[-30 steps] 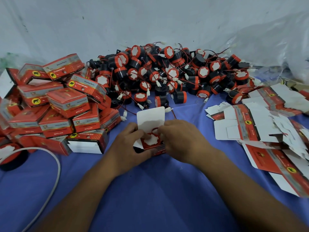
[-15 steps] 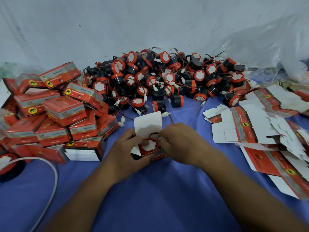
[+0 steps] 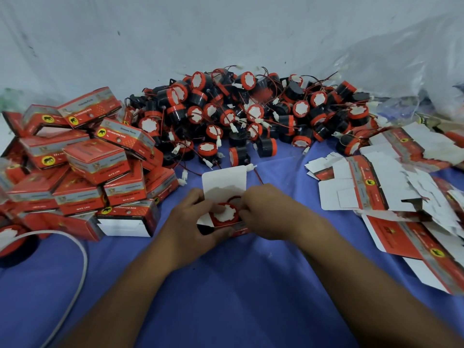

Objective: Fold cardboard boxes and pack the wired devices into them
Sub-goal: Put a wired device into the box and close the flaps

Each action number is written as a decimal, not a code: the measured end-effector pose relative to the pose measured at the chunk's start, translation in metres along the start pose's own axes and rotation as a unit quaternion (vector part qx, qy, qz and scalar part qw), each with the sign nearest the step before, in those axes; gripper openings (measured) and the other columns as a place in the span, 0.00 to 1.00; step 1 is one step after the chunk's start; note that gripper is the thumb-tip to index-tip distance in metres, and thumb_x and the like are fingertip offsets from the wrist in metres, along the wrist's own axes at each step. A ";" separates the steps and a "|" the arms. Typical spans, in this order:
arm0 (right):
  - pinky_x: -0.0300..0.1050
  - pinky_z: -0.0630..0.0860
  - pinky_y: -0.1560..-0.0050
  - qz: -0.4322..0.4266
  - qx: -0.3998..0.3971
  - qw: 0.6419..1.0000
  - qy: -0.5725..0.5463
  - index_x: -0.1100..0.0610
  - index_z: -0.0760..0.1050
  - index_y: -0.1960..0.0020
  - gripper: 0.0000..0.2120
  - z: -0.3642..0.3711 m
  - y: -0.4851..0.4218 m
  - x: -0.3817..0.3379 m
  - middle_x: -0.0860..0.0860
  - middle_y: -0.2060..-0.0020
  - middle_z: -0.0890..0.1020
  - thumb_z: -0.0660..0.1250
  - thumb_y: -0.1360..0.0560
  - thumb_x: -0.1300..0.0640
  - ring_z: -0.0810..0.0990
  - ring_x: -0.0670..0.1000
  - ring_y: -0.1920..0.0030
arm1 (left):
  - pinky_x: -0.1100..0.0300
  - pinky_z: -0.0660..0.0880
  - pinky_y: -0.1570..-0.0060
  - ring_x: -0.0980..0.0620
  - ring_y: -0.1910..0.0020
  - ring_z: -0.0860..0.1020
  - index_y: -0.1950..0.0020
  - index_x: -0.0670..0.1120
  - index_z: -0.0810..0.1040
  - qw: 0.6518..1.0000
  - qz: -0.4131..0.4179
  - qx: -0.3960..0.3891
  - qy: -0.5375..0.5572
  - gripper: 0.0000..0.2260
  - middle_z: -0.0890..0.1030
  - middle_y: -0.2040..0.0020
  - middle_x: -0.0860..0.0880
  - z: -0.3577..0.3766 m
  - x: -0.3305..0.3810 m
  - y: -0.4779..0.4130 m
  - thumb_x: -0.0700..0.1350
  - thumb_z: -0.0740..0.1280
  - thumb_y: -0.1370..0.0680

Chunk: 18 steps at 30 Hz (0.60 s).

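Head: left hand [image 3: 192, 223], right hand [image 3: 272, 212] grip box [image 3: 223, 182]

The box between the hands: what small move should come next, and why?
Probably tuck the red wire into the box beside the device: the device already sits inside, its wire arches above it, and the white flap stands open behind.

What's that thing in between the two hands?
In the head view, an open red box holding a round wired device sits between the left hand and right hand.
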State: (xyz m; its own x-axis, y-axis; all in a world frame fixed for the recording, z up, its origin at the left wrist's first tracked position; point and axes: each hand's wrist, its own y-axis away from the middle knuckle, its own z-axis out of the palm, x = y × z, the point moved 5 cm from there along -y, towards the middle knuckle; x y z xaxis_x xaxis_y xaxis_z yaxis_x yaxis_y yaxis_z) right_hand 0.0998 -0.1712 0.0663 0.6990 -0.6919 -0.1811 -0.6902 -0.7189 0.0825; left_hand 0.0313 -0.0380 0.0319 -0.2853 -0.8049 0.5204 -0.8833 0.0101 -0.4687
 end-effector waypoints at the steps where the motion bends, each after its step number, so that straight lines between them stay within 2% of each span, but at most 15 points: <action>1: 0.44 0.66 0.67 0.023 0.010 0.999 -0.027 0.58 0.73 0.65 0.12 -0.001 -0.001 0.005 0.51 0.69 0.73 0.63 0.23 0.61 0.72 0.55 0.62 | 0.55 0.75 0.50 0.46 0.49 0.78 0.46 0.40 0.83 1.000 -0.001 0.000 0.002 0.19 0.77 0.47 0.43 0.001 0.000 0.000 0.48 0.79 0.31; 2: 0.44 0.71 0.62 0.036 0.023 0.998 -0.042 0.59 0.78 0.62 0.10 -0.002 -0.003 0.010 0.53 0.65 0.76 0.66 0.23 0.58 0.74 0.56 0.58 | 0.57 0.75 0.50 0.47 0.48 0.77 0.46 0.40 0.83 1.000 0.000 0.001 0.006 0.18 0.76 0.46 0.43 0.001 -0.001 0.001 0.48 0.79 0.31; 3: 0.46 0.73 0.52 0.054 0.035 0.997 -0.039 0.57 0.81 0.59 0.09 -0.002 -0.006 0.017 0.54 0.57 0.78 0.68 0.24 0.53 0.74 0.56 0.51 | 0.61 0.75 0.49 0.50 0.47 0.76 0.46 0.40 0.83 1.000 0.000 0.006 0.013 0.18 0.75 0.46 0.44 0.001 -0.001 0.001 0.48 0.78 0.30; 4: 0.48 0.71 0.44 0.079 0.053 0.995 -0.042 0.52 0.81 0.55 0.08 -0.001 -0.009 0.025 0.55 0.47 0.75 0.70 0.26 0.48 0.70 0.57 0.43 | 0.66 0.73 0.49 0.54 0.46 0.75 0.47 0.40 0.83 1.000 -0.003 0.013 0.026 0.16 0.73 0.45 0.46 -0.001 -0.001 0.001 0.49 0.76 0.29; 5: 0.49 0.68 0.40 0.111 0.060 0.990 -0.062 0.48 0.78 0.51 0.10 0.001 -0.010 0.033 0.54 0.39 0.69 0.72 0.28 0.45 0.65 0.58 0.38 | 0.71 0.71 0.50 0.59 0.46 0.73 0.49 0.41 0.83 0.999 -0.007 0.019 0.040 0.14 0.71 0.46 0.48 -0.003 0.000 0.001 0.50 0.73 0.28; 6: 0.48 0.67 0.41 0.142 0.060 0.982 -0.108 0.46 0.73 0.45 0.17 0.005 -0.011 0.041 0.53 0.36 0.64 0.74 0.29 0.45 0.63 0.59 0.35 | 0.74 0.69 0.51 0.63 0.47 0.72 0.51 0.42 0.82 0.998 -0.011 0.021 0.052 0.13 0.70 0.47 0.51 -0.004 0.001 0.001 0.51 0.70 0.27; 7: 0.48 0.69 0.44 0.167 0.061 0.967 -0.182 0.48 0.68 0.39 0.24 0.011 -0.012 0.047 0.53 0.36 0.64 0.76 0.30 0.47 0.65 0.58 0.35 | 0.75 0.68 0.52 0.64 0.47 0.72 0.52 0.42 0.82 0.998 -0.011 0.019 0.057 0.14 0.69 0.49 0.53 -0.005 0.002 0.001 0.52 0.68 0.27; 8: 0.48 0.73 0.49 0.182 0.060 0.943 -0.272 0.51 0.65 0.35 0.30 0.018 -0.013 0.052 0.52 0.38 0.67 0.77 0.30 0.50 0.71 0.57 0.39 | 0.76 0.68 0.51 0.64 0.46 0.71 0.52 0.43 0.82 0.998 -0.008 0.015 0.055 0.15 0.68 0.49 0.55 -0.005 0.003 0.001 0.54 0.66 0.28; 9: 0.50 0.76 0.54 0.186 0.063 0.915 -0.354 0.53 0.63 0.35 0.31 0.025 -0.015 0.055 0.51 0.43 0.72 0.77 0.30 0.53 0.76 0.53 0.46 | 0.76 0.67 0.51 0.65 0.46 0.71 0.51 0.43 0.82 0.999 -0.004 0.012 0.051 0.16 0.68 0.49 0.56 -0.004 0.004 0.001 0.54 0.65 0.28; 10: 0.49 0.78 0.58 0.183 0.070 0.893 -0.404 0.53 0.65 0.38 0.27 0.030 -0.017 0.057 0.49 0.49 0.75 0.77 0.30 0.55 0.78 0.50 0.53 | 0.77 0.66 0.50 0.65 0.46 0.71 0.48 0.43 0.81 0.999 -0.002 0.014 0.050 0.17 0.68 0.49 0.55 -0.004 0.004 0.001 0.54 0.65 0.28; 11: 0.47 0.77 0.62 0.177 0.086 0.890 -0.412 0.53 0.67 0.43 0.23 0.032 -0.019 0.059 0.48 0.54 0.77 0.77 0.30 0.56 0.78 0.48 0.58 | 0.77 0.65 0.48 0.65 0.46 0.70 0.45 0.43 0.79 0.999 -0.007 0.021 0.049 0.18 0.68 0.48 0.53 -0.003 0.002 0.001 0.54 0.65 0.28; 13: 0.42 0.73 0.67 0.151 0.136 0.907 -0.369 0.50 0.69 0.53 0.15 0.030 -0.023 0.058 0.47 0.59 0.79 0.75 0.29 0.58 0.78 0.49 0.61 | 0.76 0.63 0.43 0.60 0.44 0.69 0.38 0.43 0.73 0.997 -0.029 0.053 0.049 0.22 0.68 0.43 0.49 -0.003 -0.006 0.000 0.53 0.69 0.27; 14: 0.42 0.71 0.67 0.137 0.162 0.917 -0.339 0.50 0.69 0.56 0.12 0.029 -0.024 0.057 0.47 0.61 0.79 0.73 0.28 0.58 0.77 0.50 0.61 | 0.73 0.65 0.41 0.58 0.42 0.70 0.36 0.43 0.69 0.994 -0.052 0.071 0.059 0.24 0.68 0.40 0.47 -0.004 -0.013 0.000 0.52 0.72 0.27; 16: 0.44 0.69 0.66 0.104 0.206 0.922 -0.313 0.54 0.71 0.57 0.09 0.029 -0.024 0.050 0.48 0.64 0.78 0.72 0.26 0.56 0.74 0.50 0.63 | 0.57 0.72 0.37 0.52 0.39 0.73 0.36 0.46 0.66 0.983 -0.115 0.092 0.108 0.25 0.70 0.38 0.47 -0.004 -0.024 0.001 0.47 0.76 0.27; 18: 0.46 0.67 0.65 0.058 0.249 0.920 -0.297 0.57 0.69 0.59 0.14 0.030 -0.024 0.043 0.50 0.66 0.75 0.72 0.24 0.52 0.70 0.49 0.66 | 0.45 0.76 0.41 0.48 0.40 0.77 0.38 0.49 0.67 0.972 -0.149 0.107 0.146 0.25 0.73 0.38 0.48 -0.004 -0.034 0.002 0.43 0.77 0.28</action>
State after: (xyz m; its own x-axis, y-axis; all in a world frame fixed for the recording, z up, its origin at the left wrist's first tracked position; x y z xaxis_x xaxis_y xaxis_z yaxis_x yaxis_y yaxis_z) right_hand 0.1405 -0.1821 0.0272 0.4906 -0.4969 -0.7158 -0.8577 -0.4203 -0.2961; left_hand 0.0377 -0.0083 0.0168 -0.1492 -0.5506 0.8213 -0.8539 -0.3470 -0.3878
